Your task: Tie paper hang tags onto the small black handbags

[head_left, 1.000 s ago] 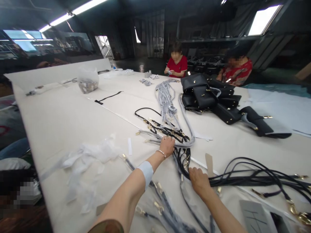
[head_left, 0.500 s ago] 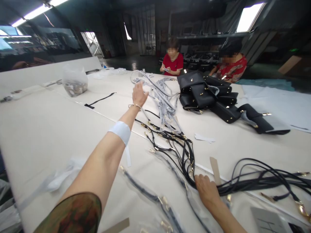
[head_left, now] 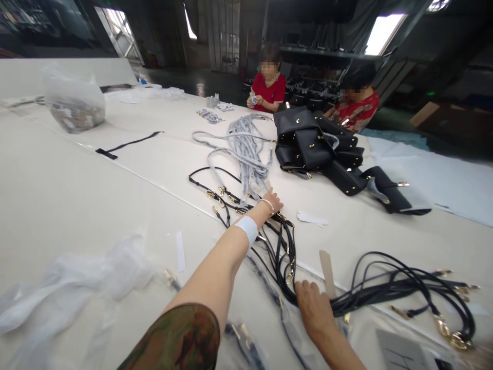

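Note:
My right hand [head_left: 315, 308] is closed round a bundle of black straps [head_left: 360, 298] lying across the table; its fingertips are curled over them. My left arm reaches forward, with a bracelet and a pale band on it. At its end my left hand [head_left: 274, 200] is over the far ends of the black straps, its fingers apart, close to their gold clasps [head_left: 285, 218]. Just beyond lies a heap of straps in pale grey wrapping [head_left: 248, 146]. A looped black strap [head_left: 200, 172] is spread left of that hand.
Black bags [head_left: 311, 141] with gold fittings are piled at the back right. A clear plastic bag of small parts [head_left: 75, 108] stands at the left. Crumpled plastic [head_left: 77, 277] and wrapped straps [head_left: 269, 288] lie nearby. Two people in red sit across the table [head_left: 146, 200].
My left hand has come back and to the right, from beside the grey-wrapped straps to above the black straps' clasps. A black strap now lies looped there. My right hand keeps its hold. The view has shifted.

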The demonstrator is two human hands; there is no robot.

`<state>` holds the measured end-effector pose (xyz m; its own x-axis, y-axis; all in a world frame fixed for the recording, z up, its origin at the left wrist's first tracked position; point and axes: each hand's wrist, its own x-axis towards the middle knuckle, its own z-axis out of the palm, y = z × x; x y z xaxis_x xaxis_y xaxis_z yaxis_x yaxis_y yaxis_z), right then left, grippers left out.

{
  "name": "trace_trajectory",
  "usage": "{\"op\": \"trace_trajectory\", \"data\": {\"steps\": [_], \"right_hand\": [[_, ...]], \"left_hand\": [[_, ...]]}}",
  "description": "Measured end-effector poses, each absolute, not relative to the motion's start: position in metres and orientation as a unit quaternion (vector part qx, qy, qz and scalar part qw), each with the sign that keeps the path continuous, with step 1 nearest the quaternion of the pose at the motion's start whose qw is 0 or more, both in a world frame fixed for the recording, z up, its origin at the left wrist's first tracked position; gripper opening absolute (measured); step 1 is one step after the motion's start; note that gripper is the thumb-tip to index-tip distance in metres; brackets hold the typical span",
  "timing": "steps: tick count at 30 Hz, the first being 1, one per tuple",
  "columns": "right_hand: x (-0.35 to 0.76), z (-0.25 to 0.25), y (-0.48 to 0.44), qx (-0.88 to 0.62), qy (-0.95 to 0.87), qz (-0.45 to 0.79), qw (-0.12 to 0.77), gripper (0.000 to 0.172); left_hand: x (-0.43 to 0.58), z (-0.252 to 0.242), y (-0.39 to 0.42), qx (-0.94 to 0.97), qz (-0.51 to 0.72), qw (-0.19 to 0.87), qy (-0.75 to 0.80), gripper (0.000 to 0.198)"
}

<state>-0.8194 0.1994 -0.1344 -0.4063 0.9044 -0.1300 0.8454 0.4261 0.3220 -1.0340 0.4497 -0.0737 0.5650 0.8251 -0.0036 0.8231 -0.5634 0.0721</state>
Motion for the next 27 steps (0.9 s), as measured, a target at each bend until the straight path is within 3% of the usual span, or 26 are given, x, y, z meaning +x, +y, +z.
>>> {"op": "trace_trajectory", "data": {"steps": [5, 12, 16, 20, 27], "right_hand": [[-0.823, -0.132, 0.199, 0.532, 0.829, 0.107, 0.132, 0.031], [-0.818, -0.139, 0.198, 0.521, 0.839, 0.111, 0.113, 0.030], [-0.817, -0.144, 0.197, 0.516, 0.838, 0.136, 0.112, 0.032], [-0.808, -0.154, 0.197, 0.502, 0.843, 0.161, 0.107, 0.032], [-0.808, -0.155, 0.196, 0.509, 0.840, 0.152, 0.108, 0.026]], "left_hand": [[-1.107, -0.051, 0.452, 0.836, 0.044, 0.040, 0.546, 0.024], [-1.192, -0.045, 0.433, 0.603, 0.102, 0.052, 0.790, 0.046], [-1.183, -0.061, 0.431, 0.543, 0.087, 0.112, 0.828, 0.060], [-1.154, -0.072, 0.439, 0.541, 0.110, 0.097, 0.828, 0.078], [-1.151, -0.072, 0.437, 0.555, 0.163, 0.064, 0.814, 0.041]]}}
